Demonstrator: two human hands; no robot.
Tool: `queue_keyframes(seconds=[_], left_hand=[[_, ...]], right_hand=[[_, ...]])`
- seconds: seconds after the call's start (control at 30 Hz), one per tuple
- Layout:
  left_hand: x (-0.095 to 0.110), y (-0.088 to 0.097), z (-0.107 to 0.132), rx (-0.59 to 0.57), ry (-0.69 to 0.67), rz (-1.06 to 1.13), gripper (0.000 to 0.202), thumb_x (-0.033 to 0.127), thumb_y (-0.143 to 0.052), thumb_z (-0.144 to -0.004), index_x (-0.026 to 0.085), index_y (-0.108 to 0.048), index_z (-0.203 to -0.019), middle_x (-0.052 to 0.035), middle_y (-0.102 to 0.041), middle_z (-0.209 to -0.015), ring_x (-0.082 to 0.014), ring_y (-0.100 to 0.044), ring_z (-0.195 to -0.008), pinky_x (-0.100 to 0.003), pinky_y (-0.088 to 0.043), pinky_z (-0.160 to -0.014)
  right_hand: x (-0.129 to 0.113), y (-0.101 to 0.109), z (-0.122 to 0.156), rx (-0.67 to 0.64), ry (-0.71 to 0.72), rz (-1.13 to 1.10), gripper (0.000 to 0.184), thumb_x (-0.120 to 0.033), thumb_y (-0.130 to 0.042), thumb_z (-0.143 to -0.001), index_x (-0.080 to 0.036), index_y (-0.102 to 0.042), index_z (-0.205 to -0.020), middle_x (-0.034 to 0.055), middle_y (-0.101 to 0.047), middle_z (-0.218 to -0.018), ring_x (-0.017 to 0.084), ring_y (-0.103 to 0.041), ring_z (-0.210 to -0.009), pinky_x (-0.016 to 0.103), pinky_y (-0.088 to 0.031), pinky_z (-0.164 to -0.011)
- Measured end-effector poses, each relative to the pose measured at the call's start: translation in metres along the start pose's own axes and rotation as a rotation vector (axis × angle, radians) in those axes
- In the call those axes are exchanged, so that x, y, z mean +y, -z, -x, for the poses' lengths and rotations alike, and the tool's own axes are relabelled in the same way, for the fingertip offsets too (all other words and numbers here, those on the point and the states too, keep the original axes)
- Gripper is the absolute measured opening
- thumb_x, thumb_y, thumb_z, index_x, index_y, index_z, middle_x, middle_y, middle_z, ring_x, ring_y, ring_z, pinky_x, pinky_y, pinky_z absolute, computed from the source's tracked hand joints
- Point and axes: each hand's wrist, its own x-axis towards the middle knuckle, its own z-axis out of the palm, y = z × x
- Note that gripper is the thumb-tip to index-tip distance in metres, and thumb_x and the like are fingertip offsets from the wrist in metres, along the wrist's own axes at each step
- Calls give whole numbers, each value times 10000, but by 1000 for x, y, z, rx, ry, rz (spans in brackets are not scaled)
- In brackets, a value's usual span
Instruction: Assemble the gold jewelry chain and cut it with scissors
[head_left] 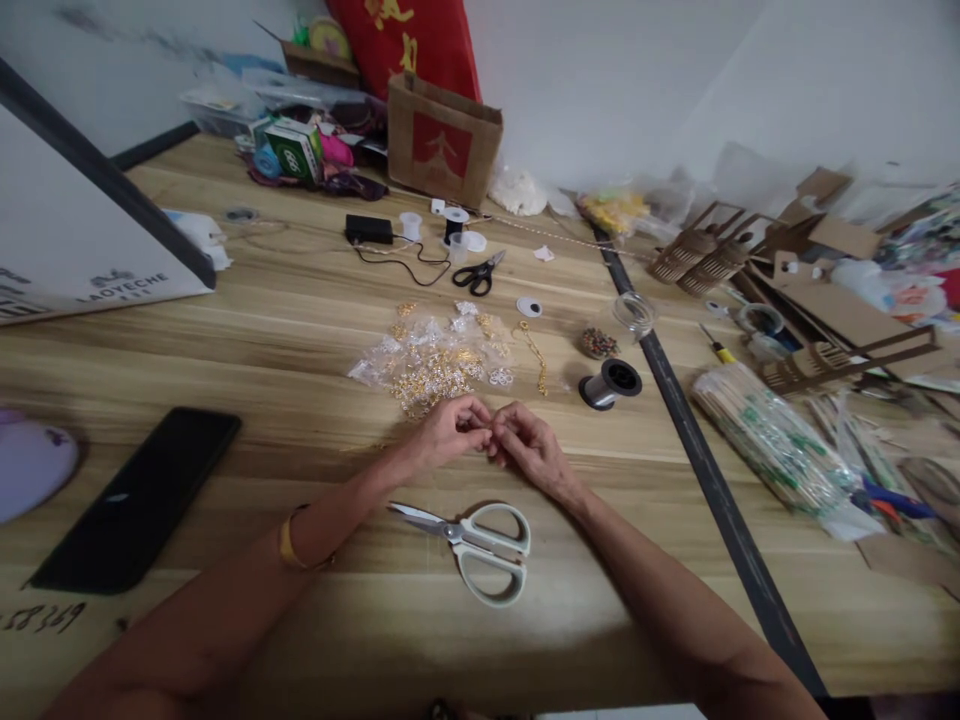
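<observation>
My left hand and my right hand meet fingertip to fingertip above the wooden table. Both are pinched closed on something tiny that I cannot make out. A gold bangle sits on my left wrist. Just beyond my hands lies a heap of small clear bags with gold and silver findings, and a gold chain lies to its right. White-handled scissors lie flat on the table between my forearms, blades pointing left.
A spool of silver wire, a small bead dish and a clear jar stand to the right. Black scissors lie further back. A black phone lies left. A bag of sticks and cardboard pieces fill the right side.
</observation>
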Motion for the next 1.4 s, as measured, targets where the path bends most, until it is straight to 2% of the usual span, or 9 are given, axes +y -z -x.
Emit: queue_keyframes(seconds=[0.43,0.7,0.93,1.13,1.4], left_hand=[[-2,1,-1,-9,-47,-115,77,184,-633,-748,117,-596,-747,-20,-653,-631,-111,-613,-593,-220,-472,-584],[-9,3,-1,-7,-81,-190,126,239,-630,-754,126,-609,-704,-20,-643,-622,-107,-592,-580,-207,-462,-563],[1,8,-2,32,-12,-95,205,316,-662,-751,122,-607,-716,-1,-610,-618,-92,-561,-574,-208,-475,-578],[-3,14,-5,47,24,-1,301,410,-681,-733,121,-596,-730,-5,-615,-618,-94,-563,-564,-219,-475,-576],[0,15,-4,58,68,8,296,402,-679,-735,120,-591,-745,-10,-635,-638,-95,-575,-572,-229,-484,-599]], right_hand=[[9,0,4,-14,57,138,249,-459,-429,-953,-211,-446,-938,-3,-610,-686,104,-565,-537,227,-471,-525],[5,-2,5,-18,71,223,257,-470,-405,-958,-217,-446,-930,-1,-614,-699,107,-575,-542,223,-470,-533],[5,1,3,22,54,216,296,-474,-401,-956,-196,-499,-990,-14,-591,-613,110,-535,-513,219,-447,-515],[5,2,1,75,101,273,283,-433,-494,-919,-169,-573,-982,21,-606,-701,119,-534,-571,225,-433,-524],[11,4,-1,85,84,298,226,-366,-512,-915,-170,-622,-940,29,-629,-712,125,-549,-595,231,-454,-565]])
